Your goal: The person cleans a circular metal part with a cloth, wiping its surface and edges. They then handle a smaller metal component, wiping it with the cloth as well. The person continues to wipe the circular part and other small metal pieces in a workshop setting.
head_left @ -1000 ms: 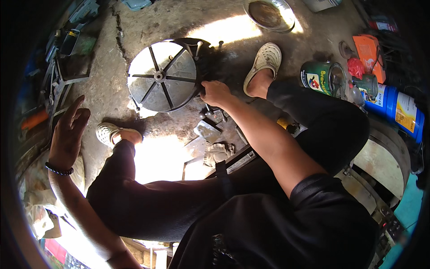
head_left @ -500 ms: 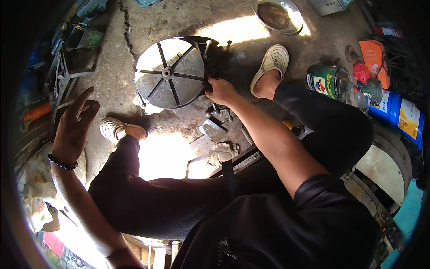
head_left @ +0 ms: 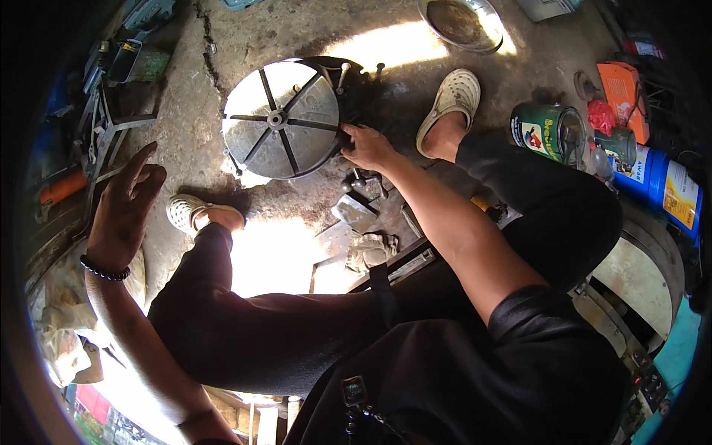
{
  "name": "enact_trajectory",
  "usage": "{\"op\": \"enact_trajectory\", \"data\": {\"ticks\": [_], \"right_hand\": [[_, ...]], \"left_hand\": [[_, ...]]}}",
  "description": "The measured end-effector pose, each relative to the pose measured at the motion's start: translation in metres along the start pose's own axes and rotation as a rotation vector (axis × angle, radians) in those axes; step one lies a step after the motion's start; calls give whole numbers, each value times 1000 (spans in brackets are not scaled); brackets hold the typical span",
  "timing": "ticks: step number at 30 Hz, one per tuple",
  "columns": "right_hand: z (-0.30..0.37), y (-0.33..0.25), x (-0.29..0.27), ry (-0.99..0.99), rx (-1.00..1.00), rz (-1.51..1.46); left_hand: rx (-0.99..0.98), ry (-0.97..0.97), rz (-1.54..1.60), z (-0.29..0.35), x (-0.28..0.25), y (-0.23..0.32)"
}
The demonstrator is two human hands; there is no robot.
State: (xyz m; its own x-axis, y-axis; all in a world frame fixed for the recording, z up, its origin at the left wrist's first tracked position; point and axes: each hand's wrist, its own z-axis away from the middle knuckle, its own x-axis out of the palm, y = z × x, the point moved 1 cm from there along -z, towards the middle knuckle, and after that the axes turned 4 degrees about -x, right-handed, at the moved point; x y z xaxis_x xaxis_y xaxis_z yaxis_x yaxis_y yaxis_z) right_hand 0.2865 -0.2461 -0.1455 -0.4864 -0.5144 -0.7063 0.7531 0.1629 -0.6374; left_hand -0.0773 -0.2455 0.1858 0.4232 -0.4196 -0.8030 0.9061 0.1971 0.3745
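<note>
A round metal rotary table (head_left: 308, 107) with several dark slots running out from a central hub lies on the floor between my feet. My right hand (head_left: 367, 147) is at its right edge, fingers curled against the dark side below the rim; the fingertips are partly lost in shadow. A lever with a pale ball end (head_left: 343, 77) stands up beside the table's upper right. Out to the left, my left hand (head_left: 122, 215) is raised, apart from everything, its fingers stretched and the thumb side toward the table. Dark smudges cover it, and a beaded bracelet circles the wrist.
Near my right hand lie a dark handled metal part (head_left: 361, 180), a pale block (head_left: 354, 213) and a crumpled glove-like cloth (head_left: 371, 251). A green paint can (head_left: 545, 132), blue bucket (head_left: 671, 189) and orange case (head_left: 623, 96) stand right. A metal frame (head_left: 111, 137) is left; a round pan (head_left: 456, 26) lies far.
The view has shifted very slightly. Both hands keep their places, the right at the rotary table's edge and the left raised. A small dark pendant on a cord now shows at my chest.
</note>
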Motion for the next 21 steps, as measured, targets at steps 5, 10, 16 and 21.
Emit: {"op": "enact_trajectory", "data": {"ticks": [5, 10, 16, 21], "right_hand": [[-6, 1, -6, -56, 19, -126], [-23, 7, -21, -238, 64, -214], [-31, 1, -10, 101, 72, 47], [-37, -35, -23, -33, 280, 164]], "left_hand": [[-7, -12, 33, 0, 2, 1], [19, -18, 53, 0, 3, 1], [-5, -25, 69, -2, 4, 6], [-17, -38, 75, -1, 5, 10]]}}
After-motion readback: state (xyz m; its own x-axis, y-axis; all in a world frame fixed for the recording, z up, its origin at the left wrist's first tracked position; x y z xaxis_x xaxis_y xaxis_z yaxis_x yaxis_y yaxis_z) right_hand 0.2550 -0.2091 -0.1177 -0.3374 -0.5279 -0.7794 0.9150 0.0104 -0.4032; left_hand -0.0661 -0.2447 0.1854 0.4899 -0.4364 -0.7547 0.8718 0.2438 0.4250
